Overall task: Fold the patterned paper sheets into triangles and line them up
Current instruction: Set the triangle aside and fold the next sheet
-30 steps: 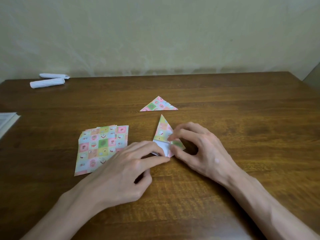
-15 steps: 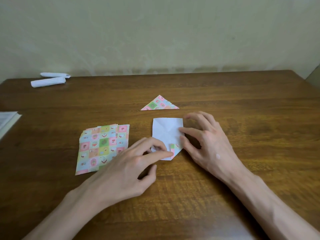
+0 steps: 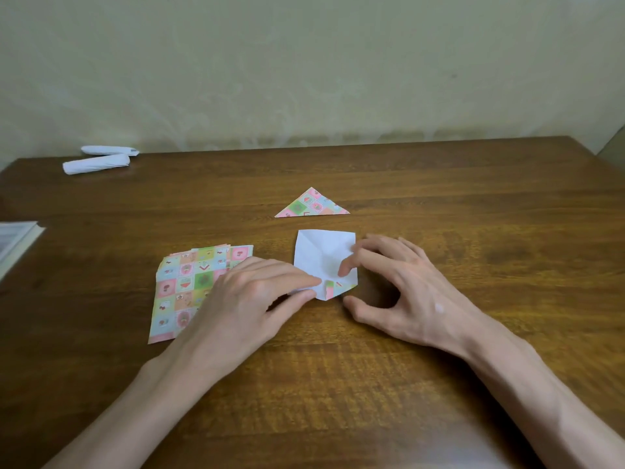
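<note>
A partly unfolded paper sheet (image 3: 323, 257) lies white side up at the table's middle, with creases showing and a small patterned flap turned over at its near corner. My left hand (image 3: 250, 302) pinches the sheet's near-left edge between thumb and index finger. My right hand (image 3: 402, 289) hovers with spread fingers at the sheet's right side; its index fingertip touches the white surface and its thumb is off the paper. A finished patterned triangle (image 3: 313, 205) lies just beyond. A stack of flat patterned sheets (image 3: 184, 292) sits to the left, partly under my left hand.
Two rolled white papers (image 3: 98, 163) lie at the far left corner of the wooden table (image 3: 473, 231). A white book or pad (image 3: 15, 240) pokes in at the left edge. A wall stands right behind the table.
The sheet, folded into a narrow triangle a second ago, has been opened out white side up. My right hand shifted right, then set its index finger on the sheet.
</note>
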The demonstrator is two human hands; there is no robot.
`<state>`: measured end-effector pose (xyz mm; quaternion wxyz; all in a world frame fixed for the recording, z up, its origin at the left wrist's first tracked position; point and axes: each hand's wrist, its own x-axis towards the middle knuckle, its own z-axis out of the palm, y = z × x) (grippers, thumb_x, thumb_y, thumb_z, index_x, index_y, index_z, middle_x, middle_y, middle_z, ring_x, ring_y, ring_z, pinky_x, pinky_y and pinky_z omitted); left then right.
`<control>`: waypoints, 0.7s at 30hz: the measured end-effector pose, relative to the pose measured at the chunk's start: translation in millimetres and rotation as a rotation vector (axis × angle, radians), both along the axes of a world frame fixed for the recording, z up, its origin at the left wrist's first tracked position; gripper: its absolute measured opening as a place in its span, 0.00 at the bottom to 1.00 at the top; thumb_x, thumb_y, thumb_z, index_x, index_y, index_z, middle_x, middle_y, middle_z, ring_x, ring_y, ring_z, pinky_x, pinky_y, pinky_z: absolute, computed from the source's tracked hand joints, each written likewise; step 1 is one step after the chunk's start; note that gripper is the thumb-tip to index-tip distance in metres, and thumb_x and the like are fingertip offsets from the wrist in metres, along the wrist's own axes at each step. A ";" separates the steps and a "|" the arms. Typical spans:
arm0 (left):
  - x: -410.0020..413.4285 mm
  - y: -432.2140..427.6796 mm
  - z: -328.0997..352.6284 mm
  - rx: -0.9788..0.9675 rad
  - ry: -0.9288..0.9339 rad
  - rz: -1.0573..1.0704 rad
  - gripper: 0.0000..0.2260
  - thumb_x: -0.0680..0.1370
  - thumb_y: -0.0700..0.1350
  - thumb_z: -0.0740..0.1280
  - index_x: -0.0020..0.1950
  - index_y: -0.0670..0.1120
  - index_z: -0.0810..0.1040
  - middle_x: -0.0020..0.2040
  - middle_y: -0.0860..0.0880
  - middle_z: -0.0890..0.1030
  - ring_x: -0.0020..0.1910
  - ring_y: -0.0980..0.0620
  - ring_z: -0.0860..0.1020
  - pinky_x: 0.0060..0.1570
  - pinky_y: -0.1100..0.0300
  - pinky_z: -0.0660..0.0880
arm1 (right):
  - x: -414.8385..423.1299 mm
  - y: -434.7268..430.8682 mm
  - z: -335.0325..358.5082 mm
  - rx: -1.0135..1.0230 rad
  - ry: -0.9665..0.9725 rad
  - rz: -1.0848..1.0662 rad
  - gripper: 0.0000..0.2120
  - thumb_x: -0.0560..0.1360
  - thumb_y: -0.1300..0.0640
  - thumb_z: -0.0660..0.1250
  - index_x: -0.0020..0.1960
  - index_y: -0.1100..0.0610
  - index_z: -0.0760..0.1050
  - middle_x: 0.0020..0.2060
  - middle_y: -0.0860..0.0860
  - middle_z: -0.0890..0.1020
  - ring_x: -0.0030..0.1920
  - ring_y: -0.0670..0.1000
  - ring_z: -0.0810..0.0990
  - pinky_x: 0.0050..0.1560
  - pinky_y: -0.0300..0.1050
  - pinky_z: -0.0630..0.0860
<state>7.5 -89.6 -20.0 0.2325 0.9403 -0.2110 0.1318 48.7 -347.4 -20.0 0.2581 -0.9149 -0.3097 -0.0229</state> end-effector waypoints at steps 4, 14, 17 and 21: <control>1.2 -5.4 -3.3 -0.073 -0.024 0.074 0.12 0.82 0.56 0.64 0.52 0.54 0.86 0.48 0.61 0.85 0.51 0.59 0.82 0.49 0.49 0.80 | -0.3 2.6 -2.9 -0.007 -0.014 -0.010 0.14 0.75 0.33 0.64 0.56 0.37 0.76 0.65 0.40 0.73 0.73 0.44 0.67 0.77 0.60 0.59; -3.8 -8.1 2.6 -0.178 0.040 0.186 0.15 0.79 0.59 0.67 0.66 0.63 0.78 0.46 0.63 0.82 0.54 0.64 0.77 0.58 0.52 0.75 | 7.2 4.1 -15.8 0.153 0.006 -0.069 0.14 0.78 0.35 0.61 0.49 0.42 0.80 0.61 0.39 0.77 0.71 0.44 0.69 0.76 0.55 0.61; -1.0 -8.7 3.0 -0.244 0.090 0.220 0.13 0.79 0.53 0.70 0.64 0.62 0.79 0.43 0.63 0.83 0.53 0.65 0.77 0.58 0.53 0.74 | 9.7 3.7 -17.4 0.181 0.053 -0.097 0.16 0.79 0.34 0.61 0.49 0.43 0.80 0.60 0.39 0.74 0.70 0.43 0.69 0.75 0.49 0.59; 0.1 -13.7 1.2 -0.275 0.114 0.232 0.12 0.79 0.51 0.71 0.62 0.60 0.80 0.42 0.62 0.83 0.49 0.59 0.80 0.55 0.46 0.77 | 8.7 6.9 -15.5 0.170 0.088 -0.144 0.12 0.79 0.37 0.65 0.46 0.43 0.80 0.58 0.41 0.72 0.67 0.43 0.67 0.70 0.46 0.60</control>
